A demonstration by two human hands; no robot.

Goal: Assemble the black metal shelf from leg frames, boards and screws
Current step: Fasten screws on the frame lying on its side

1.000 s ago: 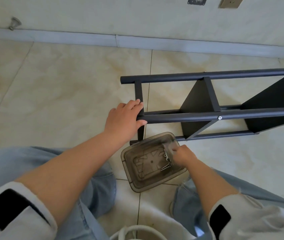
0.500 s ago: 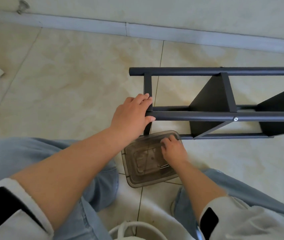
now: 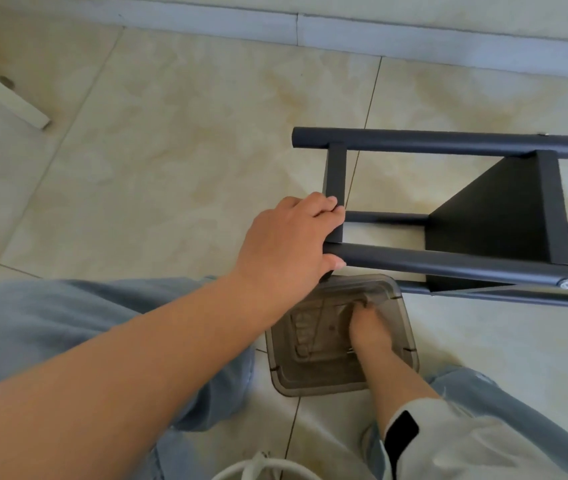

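One black shelf lies on its side at right of frame, one board visible. The left hand grips its end crossbar (thumb under the tube). The right hand reaches into one smoky plastic tray at lower centre, finger state hidden

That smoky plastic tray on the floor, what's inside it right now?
The right hand reaches into the tray, fingers down at its far end. Moulded ribs show; any screws beneath the hand are covered.

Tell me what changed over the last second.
The right hand moved from the tray's right edge deeper inside, fingers now reaching toward its far end; whether it picked up a screw cannot be told. The left hand still grips the shelf frame, which has not shifted.
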